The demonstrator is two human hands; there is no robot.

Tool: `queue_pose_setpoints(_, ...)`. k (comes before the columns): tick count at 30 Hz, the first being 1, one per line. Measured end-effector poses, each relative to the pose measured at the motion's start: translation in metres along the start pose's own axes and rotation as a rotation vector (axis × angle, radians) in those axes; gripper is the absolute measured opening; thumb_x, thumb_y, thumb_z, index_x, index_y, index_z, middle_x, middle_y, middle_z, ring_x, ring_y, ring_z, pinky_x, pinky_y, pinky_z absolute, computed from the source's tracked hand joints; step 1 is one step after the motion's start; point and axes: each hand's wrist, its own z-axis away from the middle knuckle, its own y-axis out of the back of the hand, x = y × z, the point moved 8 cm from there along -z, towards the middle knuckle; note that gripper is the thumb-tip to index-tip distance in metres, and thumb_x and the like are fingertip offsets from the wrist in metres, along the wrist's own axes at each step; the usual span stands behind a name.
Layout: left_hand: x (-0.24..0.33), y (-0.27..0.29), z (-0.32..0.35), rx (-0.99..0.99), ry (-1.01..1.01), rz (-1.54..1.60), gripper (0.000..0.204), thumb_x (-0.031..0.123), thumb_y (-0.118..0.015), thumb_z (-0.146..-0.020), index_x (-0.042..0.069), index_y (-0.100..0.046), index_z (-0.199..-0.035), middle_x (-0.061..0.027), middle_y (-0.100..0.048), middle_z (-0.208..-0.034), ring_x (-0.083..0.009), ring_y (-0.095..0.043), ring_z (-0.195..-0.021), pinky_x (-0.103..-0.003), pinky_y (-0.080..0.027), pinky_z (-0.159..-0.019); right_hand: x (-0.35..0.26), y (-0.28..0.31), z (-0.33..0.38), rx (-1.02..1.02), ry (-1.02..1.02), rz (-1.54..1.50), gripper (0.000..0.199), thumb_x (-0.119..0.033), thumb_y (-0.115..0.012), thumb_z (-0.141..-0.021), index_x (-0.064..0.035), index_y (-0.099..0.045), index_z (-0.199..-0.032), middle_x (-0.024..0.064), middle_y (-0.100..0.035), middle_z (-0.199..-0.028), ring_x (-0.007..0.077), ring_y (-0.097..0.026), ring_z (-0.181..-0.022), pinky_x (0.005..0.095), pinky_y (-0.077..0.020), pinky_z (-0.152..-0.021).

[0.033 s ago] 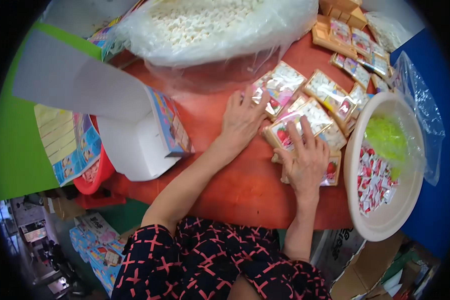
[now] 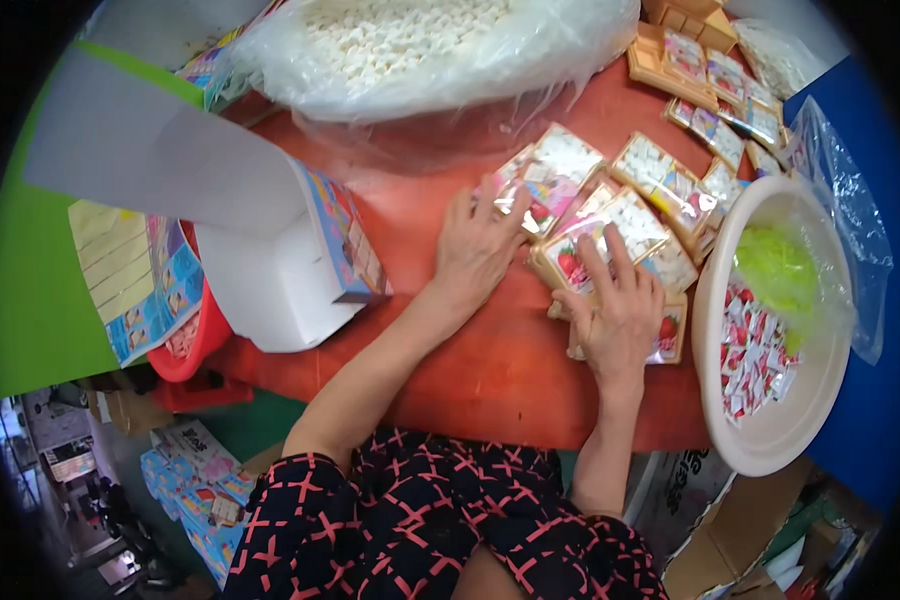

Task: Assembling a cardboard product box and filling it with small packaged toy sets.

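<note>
Head view: on the red-orange tabletop (image 2: 490, 360), my left hand (image 2: 475, 250) lies flat, fingers spread, touching a glossy rectangular candy packet (image 2: 545, 175). My right hand (image 2: 620, 315), fingers open, presses a strawberry-printed flat packet (image 2: 595, 235) beside a cream round plastic basin (image 2: 770, 440).

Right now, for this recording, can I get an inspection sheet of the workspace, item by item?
Surface: red-orange tabletop, mostly covered toward the far side.
Job's things: clear-fronted flat packets of white pieces with colourful printed cards, clustered under both hands.
Clutter: big clear plastic bag of small white pieces; cream round basin of small red-and-white wrapped pieces; open white cardboard box with colourful sides; red tub.
Grippers: left hand flat beside a packet; right hand pressing on packets.
Cables: nothing seen.
Surroundings: cardboard cartons on the floor.
</note>
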Motion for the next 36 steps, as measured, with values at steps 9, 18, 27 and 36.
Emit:
queue_pose_setpoints(9,-0.011,0.055,0.103,-0.413,0.363,0.161,0.062,0.026,-0.051,-0.087,0.008,-0.023,-0.139,-0.0293,-0.023,-0.138,-0.0478,-0.023,-0.126,-0.054,-0.028,-0.096,0.004,0.01,0.001,0.084,-0.079,-0.216,0.056,-0.034,-0.056,-0.082,-0.0118,-0.043,-0.131,0.0192,-0.031,-0.14,0.0355,-0.04,-0.119,0.0412,-0.0303,-0.1)
queue_pose_setpoints(18,-0.036,0.044,0.056,-0.257,0.465,0.134,0.074,0.045,-0.058,-0.081,-0.006,-0.031,-0.128,-0.0248,-0.04,-0.125,-0.0394,-0.04,-0.113,-0.051,-0.035,-0.09,0.019,0.016,0.059,-0.176,-0.157,0.097,0.076,-0.027,-0.071,-0.068,-0.0112,-0.037,-0.133,0.0161,-0.029,-0.14,0.0367,-0.031,-0.126,0.0502,-0.0262,-0.103)
queue_pose_setpoints(27,-0.053,0.049,0.068,-0.132,0.37,0.331,0.049,0.024,-0.069,-0.074,-0.003,-0.046,-0.107,-0.0201,-0.049,-0.105,-0.0347,-0.047,-0.098,-0.044,-0.039,-0.083,0.016,0.029,0.108,-0.126,-0.286,0.003,0.081,-0.027,-0.071,-0.066,-0.0084,-0.033,-0.135,0.0209,-0.031,-0.138,0.0388,-0.032,-0.124,0.0466,-0.029,-0.101)
queue_pose_setpoints(36,-0.059,0.044,0.106,-0.268,0.574,0.612,0.047,0.013,-0.069,-0.071,-0.006,-0.046,-0.107,-0.0212,-0.055,-0.102,-0.0303,-0.058,-0.089,-0.035,-0.045,-0.078,-0.011,-0.012,0.117,-0.205,-0.797,-0.911,0.07,-0.019,-0.077,-0.062,-0.0004,-0.04,-0.118,0.0128,-0.048,-0.101,0.0234,-0.05,-0.095,0.0351,-0.0422,-0.083)
